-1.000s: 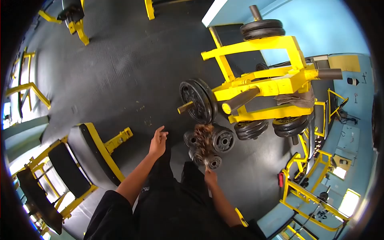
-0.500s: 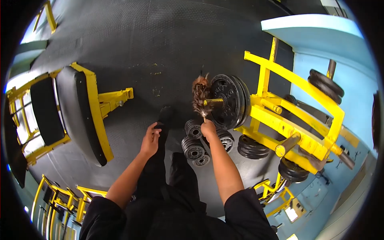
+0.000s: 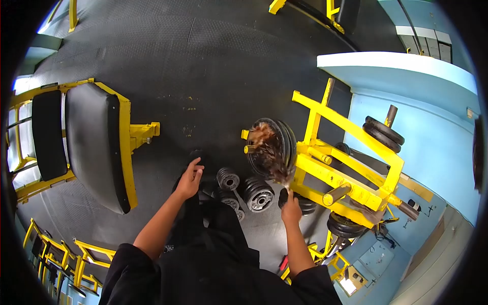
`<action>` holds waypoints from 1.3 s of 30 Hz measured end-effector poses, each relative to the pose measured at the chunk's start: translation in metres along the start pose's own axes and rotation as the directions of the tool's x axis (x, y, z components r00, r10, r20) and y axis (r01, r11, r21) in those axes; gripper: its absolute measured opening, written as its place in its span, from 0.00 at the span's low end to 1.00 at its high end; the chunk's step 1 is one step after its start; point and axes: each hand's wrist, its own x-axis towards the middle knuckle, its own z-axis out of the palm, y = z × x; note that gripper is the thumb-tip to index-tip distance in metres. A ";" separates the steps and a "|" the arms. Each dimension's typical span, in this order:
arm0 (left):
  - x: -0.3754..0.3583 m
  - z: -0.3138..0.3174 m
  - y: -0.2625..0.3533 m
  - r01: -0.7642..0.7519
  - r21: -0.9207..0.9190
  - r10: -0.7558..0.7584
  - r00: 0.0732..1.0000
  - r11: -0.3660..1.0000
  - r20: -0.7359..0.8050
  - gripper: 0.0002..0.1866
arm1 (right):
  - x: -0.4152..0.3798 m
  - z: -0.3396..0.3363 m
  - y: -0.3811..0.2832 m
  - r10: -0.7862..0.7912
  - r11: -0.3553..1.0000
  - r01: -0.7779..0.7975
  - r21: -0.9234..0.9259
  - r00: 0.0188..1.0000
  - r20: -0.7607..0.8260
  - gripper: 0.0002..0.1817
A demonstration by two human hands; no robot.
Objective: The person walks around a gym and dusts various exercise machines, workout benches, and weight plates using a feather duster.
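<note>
A brown feather duster (image 3: 271,152) is in my right hand (image 3: 291,209), its handle gripped and its feathers slanting up and left. The feathers lie across the face of the large black weight plates (image 3: 288,145), which hang on the yellow rack (image 3: 330,175). Held in the air over my leg, my left hand (image 3: 190,179) has its fingers apart and nothing in it. Between and ahead of my hands, smaller plates (image 3: 259,194) stand in stacks on the floor.
At the left is a black padded bench (image 3: 96,147) with a yellow frame. More plates (image 3: 384,134) hang on the rack near the blue wall (image 3: 427,168). Black rubber flooring (image 3: 203,76) stretches ahead. Other yellow machines stand at the lower left and top.
My right hand has moved right and nearer to me, and the duster has gone from beside the large plates to across their face. The view has shifted, and the rack appears farther left.
</note>
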 end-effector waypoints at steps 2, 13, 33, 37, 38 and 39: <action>-0.001 0.003 0.005 -0.011 0.009 0.011 1.000 1.000 0.013 0.24 | -0.030 -0.003 0.015 0.013 1.000 -0.012 0.016 0.999 -0.050 0.33; 0.054 0.035 0.069 -0.282 0.254 0.139 0.874 0.925 0.465 0.25 | -0.023 0.042 -0.040 0.147 0.820 -0.003 0.572 0.968 -0.206 0.29; 0.241 0.115 0.373 -0.310 0.338 -0.007 0.728 0.889 0.686 0.26 | 0.118 -0.235 -0.038 0.818 0.228 0.097 0.969 0.521 -0.244 0.22; 0.301 0.109 0.398 -0.268 0.339 -0.103 0.628 0.902 0.772 0.27 | 0.135 -0.259 -0.048 0.917 0.207 0.186 0.961 0.305 -0.257 0.22; 0.311 0.106 0.416 -0.309 0.372 -0.118 0.610 0.875 0.783 0.27 | 0.135 -0.273 -0.052 0.921 -0.064 0.057 0.996 0.387 0.037 0.22; 0.319 0.101 0.430 -0.341 0.405 -0.136 0.599 0.848 0.789 0.27 | 0.139 -0.274 -0.058 0.925 -0.058 0.041 0.997 0.377 0.038 0.22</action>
